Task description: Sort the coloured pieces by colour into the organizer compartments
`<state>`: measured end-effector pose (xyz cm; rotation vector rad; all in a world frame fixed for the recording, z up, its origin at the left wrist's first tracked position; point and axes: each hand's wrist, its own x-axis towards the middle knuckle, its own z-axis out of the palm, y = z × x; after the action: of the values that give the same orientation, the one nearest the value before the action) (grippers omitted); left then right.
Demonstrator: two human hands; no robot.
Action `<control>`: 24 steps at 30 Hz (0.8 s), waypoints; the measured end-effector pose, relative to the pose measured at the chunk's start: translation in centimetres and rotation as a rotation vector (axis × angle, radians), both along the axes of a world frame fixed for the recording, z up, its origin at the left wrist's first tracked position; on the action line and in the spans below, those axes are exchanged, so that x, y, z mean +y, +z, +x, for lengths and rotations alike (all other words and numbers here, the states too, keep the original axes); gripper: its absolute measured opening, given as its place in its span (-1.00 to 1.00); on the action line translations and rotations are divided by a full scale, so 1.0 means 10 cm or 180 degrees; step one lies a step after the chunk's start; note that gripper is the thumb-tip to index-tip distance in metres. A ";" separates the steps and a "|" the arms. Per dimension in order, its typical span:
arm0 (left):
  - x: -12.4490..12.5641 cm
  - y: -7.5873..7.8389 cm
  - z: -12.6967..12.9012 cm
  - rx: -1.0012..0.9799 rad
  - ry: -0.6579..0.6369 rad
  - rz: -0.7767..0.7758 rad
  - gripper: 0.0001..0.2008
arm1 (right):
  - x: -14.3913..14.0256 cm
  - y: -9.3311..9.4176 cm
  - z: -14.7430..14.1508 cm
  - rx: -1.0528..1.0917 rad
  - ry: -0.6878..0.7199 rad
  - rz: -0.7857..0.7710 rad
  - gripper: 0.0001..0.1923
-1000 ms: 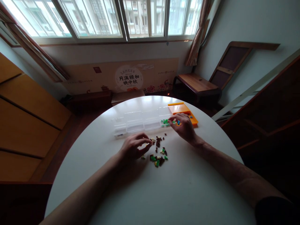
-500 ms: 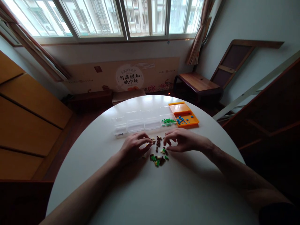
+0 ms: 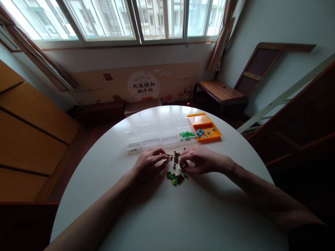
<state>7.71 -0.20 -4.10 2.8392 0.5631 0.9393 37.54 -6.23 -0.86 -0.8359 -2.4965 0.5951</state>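
Small toy bricks lie in loose clusters on a white table between my two hands. My left hand point(image 3: 150, 162) rests at the left of the brown bricks point(image 3: 176, 157), its fingers curved and thumb apart from the index finger; a few cream bits show by its fingertips. On the other side, my right hand point(image 3: 200, 159) has thumb and index finger brought together on a small brick by the cream and green bits; the fingers mostly hide it. Nearer to me sits a pile of green, brown and yellow bricks point(image 3: 175, 178).
Beyond my hands stands a clear compartment box point(image 3: 150, 141) with raised lids, green bricks point(image 3: 187, 135) in its right compartment. An orange box point(image 3: 216, 134) beside it holds blue bricks point(image 3: 201, 132). The round white table point(image 3: 157, 216) has its far edge near a wooden stool point(image 3: 221, 90).
My right hand has moved slightly left and down, and its spread thumb and index finger have closed together at the green and cream bricks. My left hand stays almost still.
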 end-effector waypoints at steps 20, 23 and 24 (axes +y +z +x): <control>0.00 0.02 0.01 -0.0058 -0.0040 0.0029 -0.90 | 0.05 -0.04 -0.04 -0.0208 0.0016 0.0242 -0.95; -0.01 0.04 0.02 -0.0086 -0.0041 0.0002 -0.89 | 0.06 -0.05 -0.04 -0.0206 0.0027 0.0256 -0.97; -0.01 0.05 0.03 -0.0096 -0.0052 0.0003 -0.90 | 0.06 -0.06 -0.03 -0.0198 0.0021 0.0255 -0.96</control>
<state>7.97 -0.35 -3.60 2.8211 0.5354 0.9779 37.20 -5.58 -1.46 -0.8281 -2.5618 0.4747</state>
